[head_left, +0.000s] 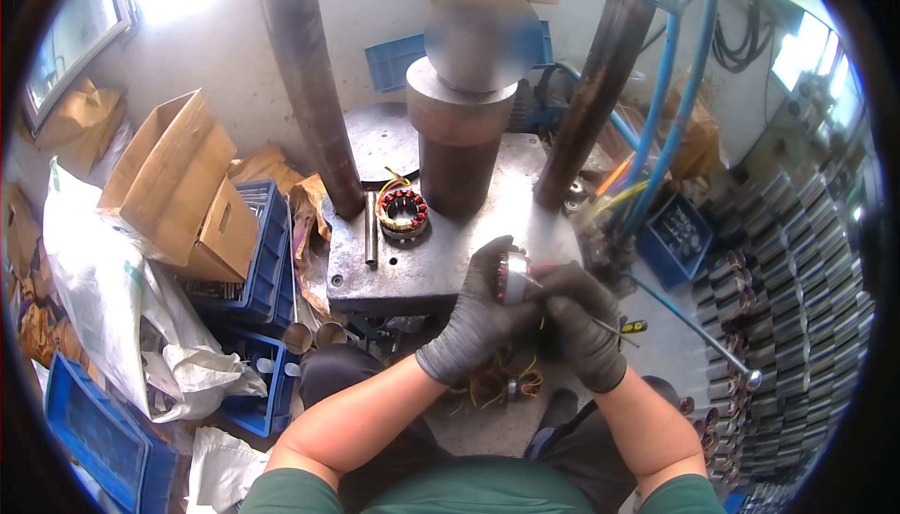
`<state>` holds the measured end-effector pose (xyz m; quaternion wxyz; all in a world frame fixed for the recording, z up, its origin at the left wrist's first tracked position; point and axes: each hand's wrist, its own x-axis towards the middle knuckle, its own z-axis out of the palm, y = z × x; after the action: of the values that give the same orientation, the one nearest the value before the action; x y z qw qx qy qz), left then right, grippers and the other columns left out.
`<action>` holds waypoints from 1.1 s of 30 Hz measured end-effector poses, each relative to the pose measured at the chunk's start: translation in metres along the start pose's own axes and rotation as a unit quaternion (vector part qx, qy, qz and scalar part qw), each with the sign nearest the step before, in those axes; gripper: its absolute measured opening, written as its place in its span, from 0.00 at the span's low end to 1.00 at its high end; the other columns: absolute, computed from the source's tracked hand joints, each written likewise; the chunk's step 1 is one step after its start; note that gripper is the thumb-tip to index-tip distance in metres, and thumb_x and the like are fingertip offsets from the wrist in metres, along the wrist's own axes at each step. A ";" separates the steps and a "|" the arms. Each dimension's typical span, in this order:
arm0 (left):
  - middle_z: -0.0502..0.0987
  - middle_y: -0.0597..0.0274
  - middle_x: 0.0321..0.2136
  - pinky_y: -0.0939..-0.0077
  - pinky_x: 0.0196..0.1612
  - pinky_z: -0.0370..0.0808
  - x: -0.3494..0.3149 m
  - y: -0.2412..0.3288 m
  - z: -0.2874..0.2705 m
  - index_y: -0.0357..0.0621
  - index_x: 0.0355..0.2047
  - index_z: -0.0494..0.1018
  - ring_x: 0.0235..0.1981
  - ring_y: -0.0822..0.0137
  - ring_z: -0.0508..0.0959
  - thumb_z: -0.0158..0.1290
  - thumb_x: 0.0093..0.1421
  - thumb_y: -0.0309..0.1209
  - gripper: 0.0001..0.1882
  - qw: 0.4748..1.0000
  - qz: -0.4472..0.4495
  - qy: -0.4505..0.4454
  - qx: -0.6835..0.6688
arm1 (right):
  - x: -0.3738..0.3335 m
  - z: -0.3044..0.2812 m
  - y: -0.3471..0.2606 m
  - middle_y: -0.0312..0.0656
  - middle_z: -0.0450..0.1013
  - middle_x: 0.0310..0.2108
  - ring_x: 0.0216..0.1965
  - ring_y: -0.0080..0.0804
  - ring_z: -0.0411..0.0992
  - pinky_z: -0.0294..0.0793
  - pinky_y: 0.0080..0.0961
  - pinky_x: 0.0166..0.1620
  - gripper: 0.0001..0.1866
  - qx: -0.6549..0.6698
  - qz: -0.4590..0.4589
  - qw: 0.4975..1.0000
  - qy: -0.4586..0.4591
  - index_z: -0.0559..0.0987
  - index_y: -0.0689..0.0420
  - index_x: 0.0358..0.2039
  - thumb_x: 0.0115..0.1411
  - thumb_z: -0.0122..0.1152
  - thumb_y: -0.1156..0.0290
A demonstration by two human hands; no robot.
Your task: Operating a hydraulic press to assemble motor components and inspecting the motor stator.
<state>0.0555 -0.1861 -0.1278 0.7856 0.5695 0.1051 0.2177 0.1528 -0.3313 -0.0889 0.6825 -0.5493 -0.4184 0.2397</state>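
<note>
In front of my body, my left hand (pixel 483 303), in a dark grey glove, is closed around a motor stator (pixel 512 277), a metal ring with red parts along its edge. My right hand (pixel 583 322), gloved too, is closed on a thin metal rod (pixel 616 331). One end of that rod meets the stator; its tail sticks out past my right fingers. Further off, a second stator (pixel 403 214) with copper windings, red pieces and coloured wires rests on the press table (pixel 431 275). Beside it lies a metal tube (pixel 371 229). My fingers partly hide the held stator.
The press ram (pixel 459 130) stands behind the table between two steel columns (pixel 314 92). Wired stators (pixel 506 385) lie low between my legs. Cardboard boxes (pixel 169 177) and blue crates (pixel 272 261) are at left. Stacked metal parts (pixel 787 327) and a blue bin (pixel 675 240) are at right.
</note>
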 end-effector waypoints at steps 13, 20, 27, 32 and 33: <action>0.77 0.59 0.45 0.72 0.47 0.82 -0.001 -0.010 -0.004 0.42 0.65 0.59 0.44 0.69 0.78 0.72 0.53 0.28 0.44 0.997 -0.075 0.006 -0.015 | 0.002 0.006 0.015 0.41 0.76 0.38 0.41 0.31 0.76 0.76 0.29 0.48 0.05 -0.112 -0.068 0.991 0.022 0.81 0.59 0.41 0.66 0.61 0.73; 0.77 0.58 0.46 0.73 0.47 0.81 0.002 -0.018 -0.001 0.39 0.63 0.61 0.45 0.69 0.78 0.74 0.53 0.30 0.43 0.997 -0.063 0.037 -0.032 | 0.006 0.010 0.023 0.48 0.75 0.34 0.36 0.44 0.77 0.77 0.36 0.41 0.03 -0.298 -0.179 0.937 0.037 0.79 0.58 0.38 0.64 0.60 0.77; 0.74 0.58 0.48 0.72 0.48 0.81 -0.004 -0.009 0.011 0.41 0.64 0.61 0.46 0.69 0.77 0.75 0.53 0.32 0.44 0.973 0.116 0.071 0.185 | 0.007 0.000 0.020 0.48 0.76 0.37 0.38 0.42 0.78 0.78 0.35 0.42 0.06 -0.325 -0.123 0.931 0.107 0.79 0.59 0.42 0.65 0.60 0.79; 0.73 0.58 0.48 0.70 0.49 0.80 0.002 -0.006 0.009 0.45 0.67 0.58 0.46 0.70 0.77 0.75 0.53 0.32 0.47 0.991 0.056 0.070 0.101 | -0.001 0.010 0.008 0.40 0.78 0.46 0.44 0.26 0.76 0.76 0.26 0.49 0.08 -0.183 -0.115 0.972 0.086 0.81 0.58 0.46 0.68 0.60 0.78; 0.73 0.58 0.48 0.70 0.49 0.81 0.002 -0.005 0.008 0.46 0.67 0.57 0.47 0.70 0.77 0.74 0.53 0.32 0.47 0.993 0.052 0.065 0.086 | -0.001 0.011 0.006 0.40 0.78 0.46 0.45 0.26 0.76 0.75 0.26 0.50 0.08 -0.118 -0.091 0.986 0.072 0.81 0.58 0.46 0.68 0.60 0.78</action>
<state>0.0614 -0.1931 -0.1295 0.7128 0.6245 0.1444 0.2846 0.1435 -0.3241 -0.0946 0.6603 -0.6015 -0.4416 0.0853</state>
